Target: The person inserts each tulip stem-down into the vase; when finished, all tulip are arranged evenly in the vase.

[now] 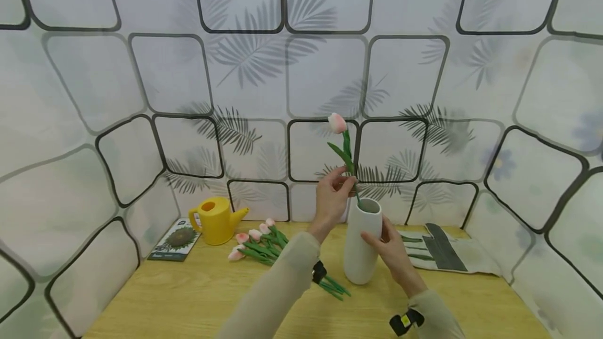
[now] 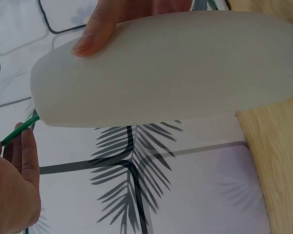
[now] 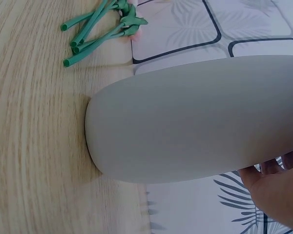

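A white vase (image 1: 361,255) stands upright on the wooden table. My right hand (image 1: 393,252) grips its right side, thumb across the front; the right wrist view shows the fingers (image 3: 271,168) against the vase wall. Above the rim, my left hand (image 1: 331,198) pinches the green stem of a pink-and-white tulip (image 1: 337,123). The bloom points up, and the stem's lower end goes into the vase mouth. In the left wrist view the stem (image 2: 20,129) meets the vase rim. Several more tulips (image 1: 264,247) lie in a bunch left of the vase, partly behind my left sleeve.
A yellow watering can (image 1: 216,224) stands at the back left, beside a card with a sunflower picture (image 1: 178,239). Right of the vase lies a flat grey-and-white cloth or sheet (image 1: 447,250) with green marks. Patterned fabric walls (image 1: 256,150) enclose the table's back and sides.
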